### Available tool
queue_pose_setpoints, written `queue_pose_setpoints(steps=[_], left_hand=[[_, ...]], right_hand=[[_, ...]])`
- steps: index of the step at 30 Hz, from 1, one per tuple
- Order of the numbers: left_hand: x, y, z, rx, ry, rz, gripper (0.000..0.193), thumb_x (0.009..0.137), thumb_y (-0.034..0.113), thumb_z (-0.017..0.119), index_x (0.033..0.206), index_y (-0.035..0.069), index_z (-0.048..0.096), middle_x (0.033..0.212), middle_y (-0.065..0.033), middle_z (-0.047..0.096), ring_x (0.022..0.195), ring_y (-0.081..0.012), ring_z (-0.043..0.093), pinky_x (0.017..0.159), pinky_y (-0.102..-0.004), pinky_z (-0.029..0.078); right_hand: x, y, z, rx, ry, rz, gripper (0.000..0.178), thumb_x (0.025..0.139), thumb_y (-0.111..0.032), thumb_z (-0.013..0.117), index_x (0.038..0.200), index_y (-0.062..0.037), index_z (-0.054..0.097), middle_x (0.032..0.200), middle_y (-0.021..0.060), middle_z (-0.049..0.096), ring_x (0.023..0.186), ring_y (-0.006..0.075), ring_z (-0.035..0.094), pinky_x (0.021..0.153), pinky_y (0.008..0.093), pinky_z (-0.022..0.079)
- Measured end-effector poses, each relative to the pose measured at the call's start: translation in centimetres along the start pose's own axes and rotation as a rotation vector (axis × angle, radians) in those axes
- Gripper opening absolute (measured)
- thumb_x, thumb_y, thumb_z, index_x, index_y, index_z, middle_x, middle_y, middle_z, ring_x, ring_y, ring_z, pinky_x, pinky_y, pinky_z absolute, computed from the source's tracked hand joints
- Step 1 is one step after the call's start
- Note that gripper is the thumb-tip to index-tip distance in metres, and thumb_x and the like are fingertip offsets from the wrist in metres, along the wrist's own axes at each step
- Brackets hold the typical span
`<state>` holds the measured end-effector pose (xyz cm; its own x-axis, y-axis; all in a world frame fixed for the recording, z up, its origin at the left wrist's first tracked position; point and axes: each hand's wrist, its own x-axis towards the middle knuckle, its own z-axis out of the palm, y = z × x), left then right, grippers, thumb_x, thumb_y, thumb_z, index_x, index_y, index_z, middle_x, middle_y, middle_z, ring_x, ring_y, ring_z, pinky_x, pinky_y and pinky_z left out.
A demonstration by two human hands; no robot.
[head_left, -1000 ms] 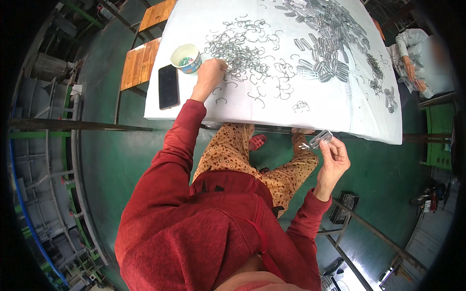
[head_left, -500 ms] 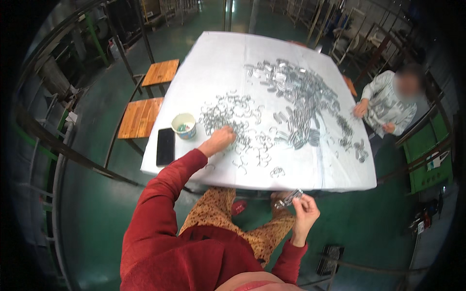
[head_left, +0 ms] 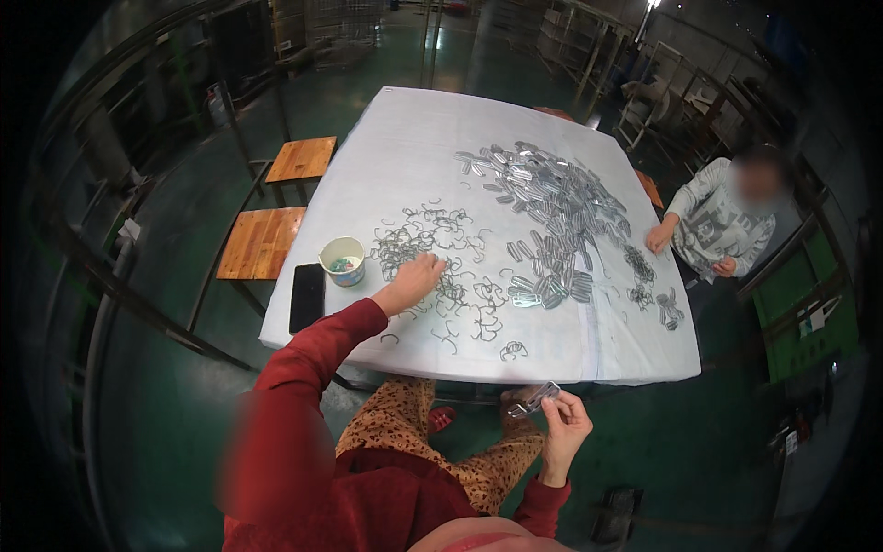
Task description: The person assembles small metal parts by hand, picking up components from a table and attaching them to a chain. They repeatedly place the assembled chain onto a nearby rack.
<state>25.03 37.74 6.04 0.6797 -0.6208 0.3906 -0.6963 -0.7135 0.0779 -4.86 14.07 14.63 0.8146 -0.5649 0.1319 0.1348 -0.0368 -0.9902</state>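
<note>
Left hand [head_left: 414,283]: fingertips down among the wires [head_left: 395,253], to the right of the cup [head_left: 343,279]; you cannot tell from this view whether they have closed on one. Right hand [head_left: 565,437]: thumb and fingers pinch the buckle [head_left: 533,401] by its right end, off the near edge of the table [head_left: 386,166], seen against your leg. Judgement: overlapping wires will likely snag, so pick one from the loose fringe and lift straight up rather than drag. Grip the buckle lightly, leaving its other end uncovered; pinched too hard, it may twist. Watch your left sleeve near the phone [head_left: 306,299]; a wide sweep could knock the cup.
</note>
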Motion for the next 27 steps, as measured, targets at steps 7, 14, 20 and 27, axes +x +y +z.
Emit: queue_pose_setpoints(steps=[7,14,20,27], left_hand=[[2.7,-1.0,1.2,-0.245,0.270,0.035,0.019,0.084,0.006,0.048,0.101,0.001,0.054,0.088,-0.0174,0.057,0.082,-0.0300,0.059,0.062,-0.0367,0.050],[-0.3,15.3,-5.6,-1.343,-0.284,-0.251,0.015,0.086,0.010,0.062,0.092,-0.003,0.067,0.083,-0.0095,0.067,0.067,-0.0126,0.063,0.061,-0.0247,0.050],[-2.5,21.5,-6.6,-1.429,-0.437,-0.132,0.007,0.083,0.008,0.066,0.088,0.004,0.065,0.099,-0.0054,0.061,0.088,-0.0115,0.059,0.073,-0.0265,0.052],[-3.8,22.8,-4.9,-1.248,-0.146,-0.057,0.012,0.084,0.012,0.066,0.090,0.001,0.062,0.101,-0.0057,0.060,0.087,-0.0124,0.058,0.072,-0.0238,0.048]], right_hand=[[0.2,0.1,0.1,-0.188,-0.020,0.020,0.017,0.080,-0.002,0.067,0.097,0.0030,0.063,0.087,0.0074,0.068,0.078,0.0089,0.062,0.069,0.0215,0.049],[-1.2,3.5,0.0,-0.020,0.035,0.149,0.023,0.083,-0.005,0.064,0.106,-0.0002,0.065,0.078,0.0001,0.065,0.060,0.0040,0.049,0.055,0.0182,0.041],[-1.4,4.4,-0.1,-0.019,0.095,0.204,0.022,0.084,-0.006,0.065,0.106,-0.0015,0.066,0.084,0.0008,0.067,0.066,0.0037,0.055,0.057,0.0175,0.043],[-1.5,4.0,0.9,-0.188,0.095,0.101,0.028,0.085,-0.005,0.062,0.112,-0.0040,0.063,0.085,0.0052,0.067,0.076,0.0092,0.062,0.067,0.0237,0.049]])
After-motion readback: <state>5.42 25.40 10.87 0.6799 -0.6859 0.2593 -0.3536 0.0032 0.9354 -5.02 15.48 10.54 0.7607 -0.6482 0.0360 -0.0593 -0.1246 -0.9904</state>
